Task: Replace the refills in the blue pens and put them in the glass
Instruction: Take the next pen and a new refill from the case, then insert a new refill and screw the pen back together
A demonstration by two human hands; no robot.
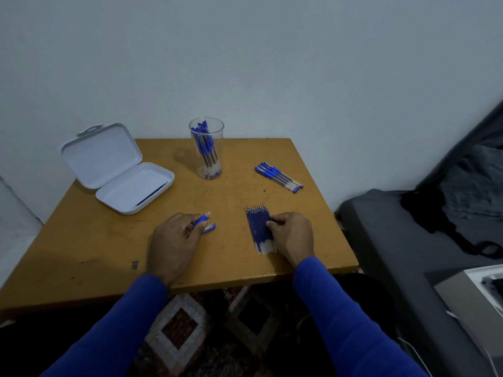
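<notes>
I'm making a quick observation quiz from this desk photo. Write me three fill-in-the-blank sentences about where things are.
1. The glass holds pens and stands near the ____ edge of the table.
2. The right hand rests on the row of ____.
3. The white case lies with its lid ____.
4. The left hand holds a blue ____.

Missing words: far; refills; open; pen

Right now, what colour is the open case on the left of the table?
White, lid and tray both; the head view, the only one, shows it clearly.
</notes>
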